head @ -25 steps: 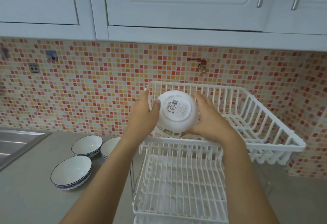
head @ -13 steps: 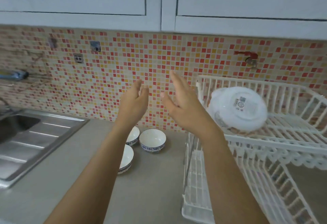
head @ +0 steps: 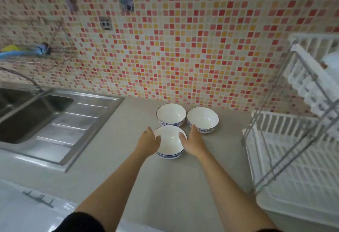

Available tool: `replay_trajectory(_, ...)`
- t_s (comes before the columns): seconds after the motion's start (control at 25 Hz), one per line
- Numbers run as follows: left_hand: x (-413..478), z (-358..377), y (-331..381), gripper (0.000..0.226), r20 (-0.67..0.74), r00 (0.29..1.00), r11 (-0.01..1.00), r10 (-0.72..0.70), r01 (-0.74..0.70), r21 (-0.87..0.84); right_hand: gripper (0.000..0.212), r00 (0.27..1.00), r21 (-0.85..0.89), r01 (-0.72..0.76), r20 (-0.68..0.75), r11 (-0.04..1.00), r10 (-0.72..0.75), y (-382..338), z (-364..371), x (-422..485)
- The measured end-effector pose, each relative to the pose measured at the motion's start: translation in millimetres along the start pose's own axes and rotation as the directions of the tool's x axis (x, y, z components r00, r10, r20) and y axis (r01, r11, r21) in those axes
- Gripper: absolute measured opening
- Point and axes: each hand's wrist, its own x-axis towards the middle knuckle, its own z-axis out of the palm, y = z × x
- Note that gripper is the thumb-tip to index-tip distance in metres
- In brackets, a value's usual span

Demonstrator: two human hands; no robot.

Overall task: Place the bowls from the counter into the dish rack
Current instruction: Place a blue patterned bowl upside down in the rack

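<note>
Three white bowls with blue patterned rims stand upright in a cluster on the grey counter (head: 165, 186). The near bowl (head: 169, 144) sits between my hands. My left hand (head: 148, 141) holds its left side with the thumb on the rim. Gripping the right side the same way is my right hand (head: 192, 142). The bowl still rests on the counter. Behind it are the far left bowl (head: 171, 114) and the far right bowl (head: 202, 119). The white two-tier dish rack (head: 297, 160) stands at the right, with a white bowl (head: 331, 61) partly visible in its upper tier.
A steel sink (head: 33, 110) with a ribbed drainboard (head: 73, 119) fills the left side, with a faucet (head: 22, 75) over it. The mosaic tile wall (head: 183, 48) runs along the back, with a socket (head: 105, 23). The rack's metal legs (head: 286, 140) stand on the counter right of the bowls.
Both hands let go of the bowl in the rack's upper tier, moved left and down, and now hold the near bowl. My view has swung left and downward.
</note>
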Motion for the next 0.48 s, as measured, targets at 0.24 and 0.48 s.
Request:
replay_trajectory(0.24,24.4,46.7,-31.1,0.068,0.084,0.993,0.979,-0.084,0.098,-0.177,0.073,0.979,0.054,-0.2,0.033,0.978,0.199,40.7,50.8,29.8)
replay_trajectory(0.48,33.2,55.2,-44.3,0.062,0.032,0.995,0.971,-0.095,0.1,-0.217,0.058,0.983,0.283,-0.185,0.072,0.941,0.171,60.5,70.3,36.8)
